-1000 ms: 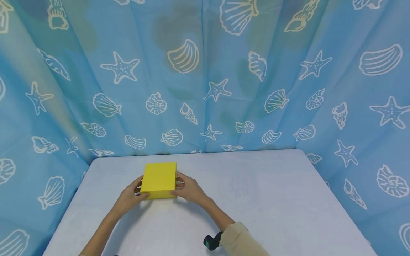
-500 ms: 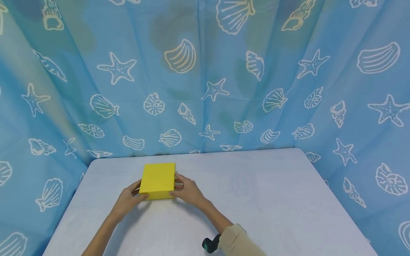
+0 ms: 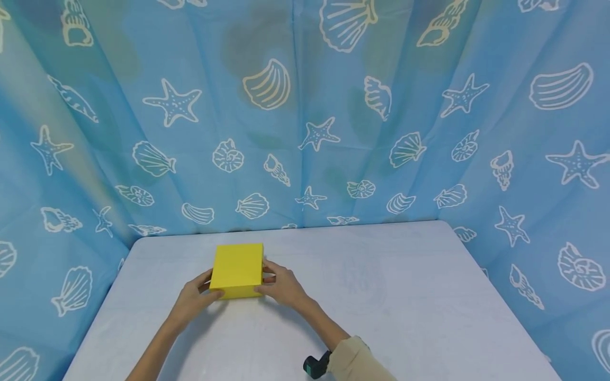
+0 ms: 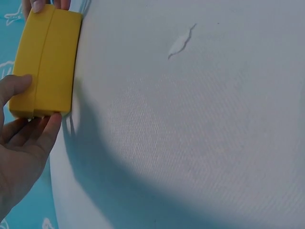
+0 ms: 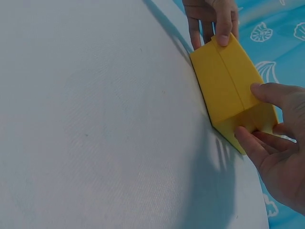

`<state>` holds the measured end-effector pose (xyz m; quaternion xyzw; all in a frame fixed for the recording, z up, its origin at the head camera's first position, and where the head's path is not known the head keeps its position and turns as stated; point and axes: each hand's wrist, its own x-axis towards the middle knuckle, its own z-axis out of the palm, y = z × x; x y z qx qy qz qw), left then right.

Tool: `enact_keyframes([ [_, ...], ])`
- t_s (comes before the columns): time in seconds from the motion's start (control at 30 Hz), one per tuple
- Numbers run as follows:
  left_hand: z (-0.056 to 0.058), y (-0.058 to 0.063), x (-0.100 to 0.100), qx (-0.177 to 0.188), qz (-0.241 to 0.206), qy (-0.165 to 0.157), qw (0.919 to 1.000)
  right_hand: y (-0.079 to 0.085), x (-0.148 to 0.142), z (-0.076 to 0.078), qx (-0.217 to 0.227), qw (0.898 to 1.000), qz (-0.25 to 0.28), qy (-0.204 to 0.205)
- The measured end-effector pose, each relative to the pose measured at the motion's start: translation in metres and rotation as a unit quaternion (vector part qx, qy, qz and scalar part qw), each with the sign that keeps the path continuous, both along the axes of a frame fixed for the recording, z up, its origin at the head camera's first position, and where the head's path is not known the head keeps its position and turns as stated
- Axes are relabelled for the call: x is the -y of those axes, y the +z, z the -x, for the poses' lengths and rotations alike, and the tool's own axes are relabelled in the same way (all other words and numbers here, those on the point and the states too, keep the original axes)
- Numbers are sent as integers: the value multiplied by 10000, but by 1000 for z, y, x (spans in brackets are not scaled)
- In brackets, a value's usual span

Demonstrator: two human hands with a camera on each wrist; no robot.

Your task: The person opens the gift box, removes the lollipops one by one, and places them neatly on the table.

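A yellow lidded box (image 3: 236,267) sits toward the back left of the white table, with a seam running along its side in both wrist views. My left hand (image 3: 191,298) grips its left end, the thumb (image 4: 19,85) on the near face and the other fingers against the end. At the opposite end my right hand (image 3: 282,286) holds it the same way, its thumb (image 5: 269,93) on the near face. The lid looks closed, and whatever is inside is hidden.
The white table (image 3: 381,296) stretches away to the right and toward me. Behind it and along both sides hangs a blue curtain (image 3: 286,132) with shell and starfish prints. A small black device (image 3: 314,365) sits at my right sleeve (image 3: 358,360).
The box and both hands have moved slightly to the right across the table. The head view has shifted a little, and both hands keep their hold.
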<state>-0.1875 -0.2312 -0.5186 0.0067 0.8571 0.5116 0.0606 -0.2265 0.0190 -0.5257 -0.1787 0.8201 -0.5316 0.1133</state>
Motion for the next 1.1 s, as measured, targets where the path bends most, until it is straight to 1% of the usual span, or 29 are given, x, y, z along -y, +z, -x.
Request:
enact_keyframes([
  [0.13, -1, -1, -4, -9, -45, 29, 10000, 2, -4, -3, 9, 10000, 66, 3],
  [0.3, -3, -2, -9, 31, -84, 89, 9999, 1, -9, -4, 61, 10000, 53, -36],
  [0.47, -5, -3, -15, -14, -32, 139, 9999, 2, -15, -6, 77, 9999, 44, -77],
  [0.57, -6, -2, -20, 15, -16, 171, 9999, 2, -19, -8, 134, 9998, 128, -79],
  [0.67, -7, -1, -25, 26, -39, 177, 9998, 1, -25, -9, 170, 9997, 185, -78],
  [0.9, -9, -3, -34, -119, -77, 152, 9998, -4, -37, -9, 155, 9997, 184, -16],
  [1.1, -9, -3, -41, -120, -122, 161, 9997, -4, -44, -9, 154, 9997, 191, -4],
])
